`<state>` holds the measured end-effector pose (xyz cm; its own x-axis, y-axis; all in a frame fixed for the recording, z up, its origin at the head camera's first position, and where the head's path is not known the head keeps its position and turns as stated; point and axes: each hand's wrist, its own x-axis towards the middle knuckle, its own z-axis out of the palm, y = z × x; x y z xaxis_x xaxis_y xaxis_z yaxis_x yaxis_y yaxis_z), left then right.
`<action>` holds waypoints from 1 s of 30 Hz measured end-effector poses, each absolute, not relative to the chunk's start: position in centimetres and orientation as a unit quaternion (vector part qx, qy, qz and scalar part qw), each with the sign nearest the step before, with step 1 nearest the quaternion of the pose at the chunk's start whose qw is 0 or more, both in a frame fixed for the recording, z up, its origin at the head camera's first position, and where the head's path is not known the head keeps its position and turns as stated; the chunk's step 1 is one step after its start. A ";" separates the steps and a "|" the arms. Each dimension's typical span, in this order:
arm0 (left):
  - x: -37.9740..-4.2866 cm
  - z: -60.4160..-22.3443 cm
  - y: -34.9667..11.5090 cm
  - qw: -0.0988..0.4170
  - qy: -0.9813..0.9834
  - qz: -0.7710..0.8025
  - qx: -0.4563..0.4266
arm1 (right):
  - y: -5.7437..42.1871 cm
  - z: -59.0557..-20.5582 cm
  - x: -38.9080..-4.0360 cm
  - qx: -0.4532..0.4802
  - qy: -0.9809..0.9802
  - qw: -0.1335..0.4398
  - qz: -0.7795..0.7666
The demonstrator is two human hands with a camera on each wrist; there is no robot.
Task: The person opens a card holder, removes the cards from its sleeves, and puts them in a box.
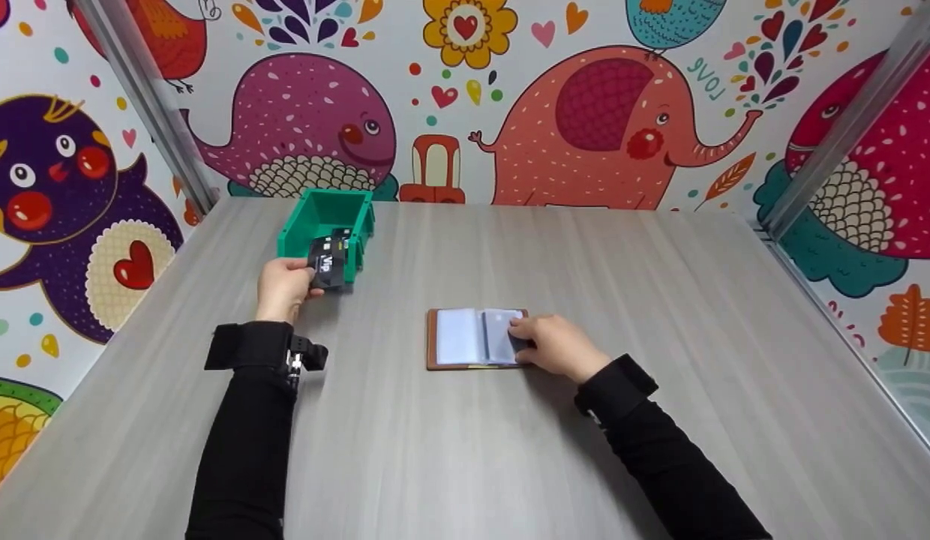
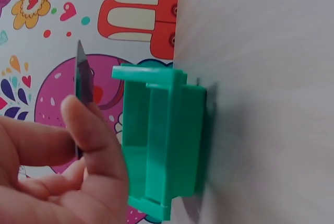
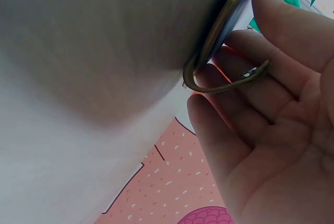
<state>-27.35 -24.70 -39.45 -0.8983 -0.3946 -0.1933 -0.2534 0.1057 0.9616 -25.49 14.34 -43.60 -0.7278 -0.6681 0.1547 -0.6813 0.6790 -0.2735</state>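
Note:
My left hand point(image 1: 283, 289) pinches a black card point(image 1: 328, 264) marked VIP between thumb and fingers, in front of the green bin point(image 1: 291, 234). Seen edge-on in the left wrist view, the card point(image 2: 83, 78) stands beside the bin's near rim. Another dark card-like patch overlaps its top; I cannot tell whether it is separate. A brown card holder point(image 1: 432, 341) lies spread on the table with clear sleeves showing. My right hand point(image 1: 559, 346) holds its right edge, the thumb at the sleeves. A strap point(image 3: 224, 87) with a metal snap curves against the fingers.
The grey table point(image 1: 450, 450) runs back to a wall printed with cartoon animals point(image 1: 607, 135). Metal posts point(image 1: 146, 105) stand at the back corners. The green bin sits near the back left, and the card holder lies at the table's middle.

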 end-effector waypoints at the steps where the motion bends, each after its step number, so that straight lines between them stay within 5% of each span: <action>1: -27.4 -39.3 -24.8 0.058 -0.742 -0.630 0.221 | 14.4 -43.6 -25.5 0.370 -0.915 0.021 0.159; 30: -30.5 -38.9 -24.5 0.113 -0.744 -0.588 0.298 | 14.4 -43.5 -25.4 0.378 -0.911 0.027 0.161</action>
